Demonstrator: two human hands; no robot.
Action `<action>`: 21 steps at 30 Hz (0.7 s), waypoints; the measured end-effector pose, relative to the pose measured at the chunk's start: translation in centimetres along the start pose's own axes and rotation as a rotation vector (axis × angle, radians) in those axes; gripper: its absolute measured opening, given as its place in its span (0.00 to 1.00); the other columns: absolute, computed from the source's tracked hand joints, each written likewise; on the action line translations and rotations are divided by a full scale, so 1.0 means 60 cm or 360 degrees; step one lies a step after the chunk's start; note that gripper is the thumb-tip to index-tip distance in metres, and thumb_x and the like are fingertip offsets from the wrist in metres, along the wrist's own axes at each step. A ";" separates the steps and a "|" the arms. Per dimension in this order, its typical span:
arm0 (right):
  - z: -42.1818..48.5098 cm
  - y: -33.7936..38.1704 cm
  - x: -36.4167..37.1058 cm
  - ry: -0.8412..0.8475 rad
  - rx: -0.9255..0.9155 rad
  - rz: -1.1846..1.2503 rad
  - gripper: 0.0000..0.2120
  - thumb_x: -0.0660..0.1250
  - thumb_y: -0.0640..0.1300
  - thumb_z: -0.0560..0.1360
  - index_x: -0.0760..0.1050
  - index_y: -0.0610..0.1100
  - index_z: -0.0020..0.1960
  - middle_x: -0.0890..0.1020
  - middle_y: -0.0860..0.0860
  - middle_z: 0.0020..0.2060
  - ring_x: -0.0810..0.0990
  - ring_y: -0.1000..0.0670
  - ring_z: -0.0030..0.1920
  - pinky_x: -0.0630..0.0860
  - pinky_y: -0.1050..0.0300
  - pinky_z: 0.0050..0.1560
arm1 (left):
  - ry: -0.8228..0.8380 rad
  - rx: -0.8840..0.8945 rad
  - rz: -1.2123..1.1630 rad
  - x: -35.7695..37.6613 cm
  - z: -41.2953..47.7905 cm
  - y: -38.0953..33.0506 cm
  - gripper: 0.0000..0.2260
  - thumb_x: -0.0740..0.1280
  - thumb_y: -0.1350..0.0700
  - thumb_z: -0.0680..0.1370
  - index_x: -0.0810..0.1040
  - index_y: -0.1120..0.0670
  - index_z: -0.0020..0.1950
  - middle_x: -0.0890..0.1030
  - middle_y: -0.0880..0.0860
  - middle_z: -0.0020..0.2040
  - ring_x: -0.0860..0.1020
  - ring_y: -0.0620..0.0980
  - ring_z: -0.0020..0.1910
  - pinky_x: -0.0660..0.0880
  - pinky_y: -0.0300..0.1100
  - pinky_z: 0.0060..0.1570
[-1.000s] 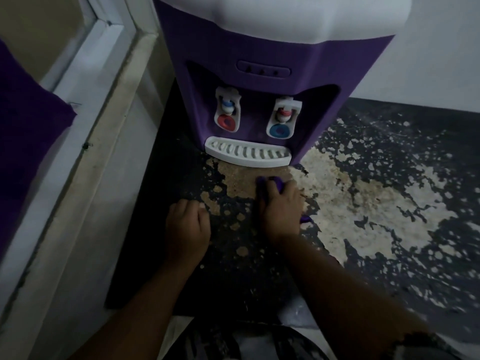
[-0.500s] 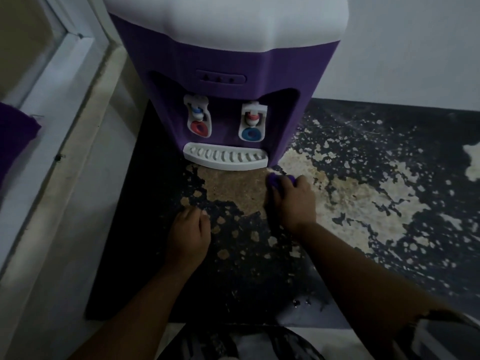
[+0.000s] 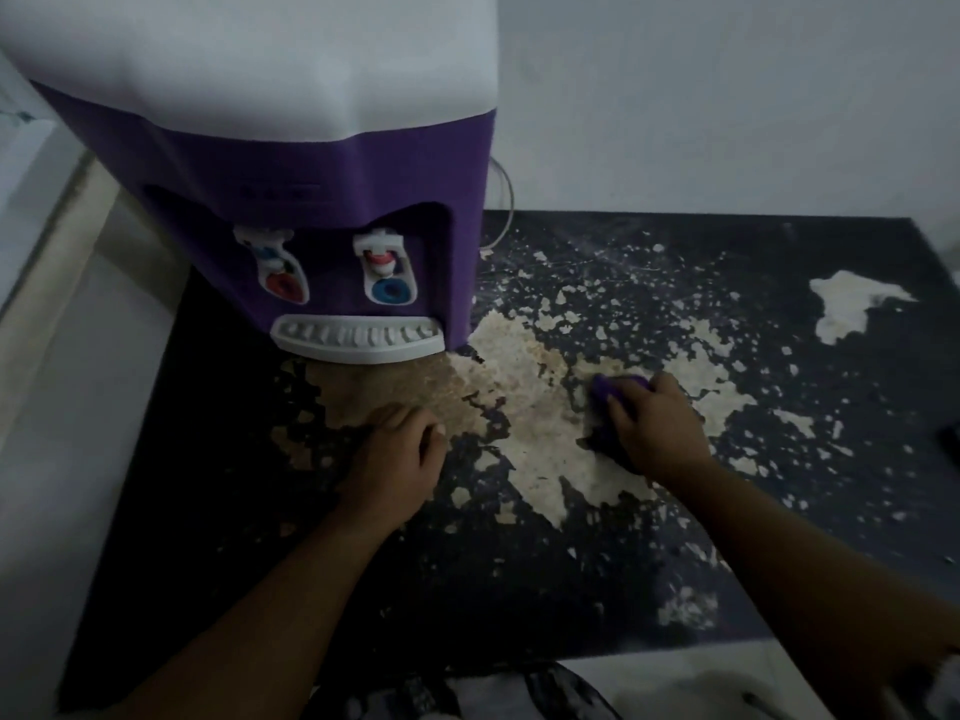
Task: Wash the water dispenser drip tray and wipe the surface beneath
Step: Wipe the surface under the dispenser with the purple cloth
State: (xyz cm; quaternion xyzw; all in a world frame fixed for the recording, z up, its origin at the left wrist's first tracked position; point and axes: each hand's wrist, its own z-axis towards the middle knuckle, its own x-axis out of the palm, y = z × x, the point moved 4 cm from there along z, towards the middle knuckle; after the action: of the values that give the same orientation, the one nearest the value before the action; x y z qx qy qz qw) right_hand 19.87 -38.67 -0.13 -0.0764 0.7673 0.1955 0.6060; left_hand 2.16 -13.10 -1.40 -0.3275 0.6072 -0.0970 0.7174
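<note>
A purple and white water dispenser [image 3: 322,163] stands at the back left of a dark, badly peeled tabletop [image 3: 779,459]. Its white slotted drip tray [image 3: 358,337] sits in place at the dispenser's foot, under the red and blue taps. My right hand [image 3: 657,428] presses a purple cloth [image 3: 610,389] onto the worn pale patch to the right of the tray. My left hand [image 3: 397,459] rests on the tabletop in front of the tray, fingers curled, with nothing in it.
A white wall rises behind the tabletop. A pale ledge and window frame [image 3: 47,241] run along the left side. A thin cord [image 3: 501,210] hangs behind the dispenser. A small dark object [image 3: 950,439] lies at the right edge.
My right hand has slid the purple cloth to the right, away from the drip tray. The view has shifted right and closer. My left hand has stayed on the tabletop.
</note>
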 end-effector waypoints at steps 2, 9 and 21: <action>0.022 -0.003 -0.013 -0.0138 0.0132 0.0029 0.19 0.57 0.54 0.82 0.73 0.49 0.70 0.72 0.41 0.58 0.74 0.42 0.53 0.75 0.49 0.55 | -0.0018 -0.0038 0.0044 0.009 0.007 -0.012 0.10 0.60 0.51 0.80 0.73 0.52 0.41 0.73 0.48 0.39 0.71 0.47 0.40 0.72 0.48 0.40; 0.062 0.066 0.000 -0.0052 0.0046 -0.0134 0.27 0.49 0.61 0.82 0.55 0.54 0.79 0.59 0.37 0.73 0.60 0.36 0.72 0.60 0.40 0.72 | 0.0030 -0.0037 0.0112 0.035 0.007 -0.035 0.08 0.62 0.53 0.79 0.72 0.52 0.41 0.73 0.49 0.41 0.72 0.50 0.43 0.72 0.48 0.44; 0.033 0.046 0.032 0.0076 -0.0136 -0.0103 0.28 0.49 0.57 0.84 0.48 0.53 0.81 0.45 0.41 0.80 0.44 0.38 0.79 0.48 0.42 0.77 | 0.0107 -0.0135 0.0155 0.037 0.005 -0.041 0.08 0.62 0.51 0.79 0.74 0.52 0.42 0.73 0.49 0.46 0.73 0.48 0.43 0.73 0.46 0.42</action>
State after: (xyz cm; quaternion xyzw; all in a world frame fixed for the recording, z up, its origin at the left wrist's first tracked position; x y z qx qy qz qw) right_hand 20.16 -35.12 -1.78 -0.1318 0.7695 0.2066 0.5898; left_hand 3.64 -16.09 -1.73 -0.3242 0.6497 -0.0469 0.6860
